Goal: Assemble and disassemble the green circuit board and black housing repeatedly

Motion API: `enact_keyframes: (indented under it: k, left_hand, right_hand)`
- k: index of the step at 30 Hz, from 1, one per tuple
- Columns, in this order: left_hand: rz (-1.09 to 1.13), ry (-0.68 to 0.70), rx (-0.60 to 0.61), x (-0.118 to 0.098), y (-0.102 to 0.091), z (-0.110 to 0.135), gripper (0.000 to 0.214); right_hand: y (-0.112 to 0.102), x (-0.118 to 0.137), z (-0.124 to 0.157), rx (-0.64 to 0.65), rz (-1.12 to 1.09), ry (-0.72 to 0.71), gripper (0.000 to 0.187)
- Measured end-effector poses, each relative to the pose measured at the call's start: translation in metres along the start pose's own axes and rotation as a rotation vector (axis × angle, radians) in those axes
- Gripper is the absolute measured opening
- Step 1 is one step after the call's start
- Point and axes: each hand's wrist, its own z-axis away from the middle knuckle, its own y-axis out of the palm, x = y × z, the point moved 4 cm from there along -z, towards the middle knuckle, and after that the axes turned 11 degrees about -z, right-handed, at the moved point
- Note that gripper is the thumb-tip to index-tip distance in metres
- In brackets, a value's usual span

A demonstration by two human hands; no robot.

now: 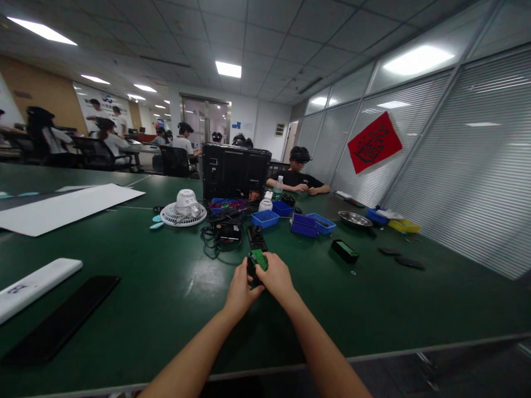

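Observation:
Both my hands meet over the green table (157, 298). My left hand (241, 290) and my right hand (277, 278) are closed together on a small black device with a green circuit board (258, 261) showing at its top. The fingers wrap round its sides, hiding most of the black body. Just beyond it a second black device (256, 237) lies flat on the table.
Behind lie a tangle of black cable (222, 236), a white fan (183, 209), blue bins (265, 218), a black computer case (234, 170), a metal bowl (354, 219) and a green-topped black box (344, 250). A white strip (35, 284) and black strip (62, 320) lie left. A person (299, 176) sits opposite.

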Motion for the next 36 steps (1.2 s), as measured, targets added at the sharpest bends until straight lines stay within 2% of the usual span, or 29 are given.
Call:
enact_keyframes:
  k: [9, 24, 32, 36]
  left_hand:
    - [-0.009, 0.01, 0.013, 0.003, 0.003, -0.001, 0.083]
    - [-0.033, -0.028, 0.057, 0.004, 0.004, -0.001, 0.084]
    - [-0.045, -0.026, 0.052, 0.004, 0.003, 0.0, 0.084]
    - [-0.149, -0.018, 0.022, -0.001, -0.004, 0.003, 0.082]
  right_hand:
    - [0.006, -0.004, -0.001, 0.054, 0.018, 0.007, 0.036]
    - [0.018, -0.01, 0.011, 0.019, 0.136, -0.065, 0.027]
    - [0.022, -0.035, 0.005, 0.065, -0.138, 0.069, 0.029]
    - [0.031, -0.041, 0.004, 0.1, -0.29, 0.053, 0.029]
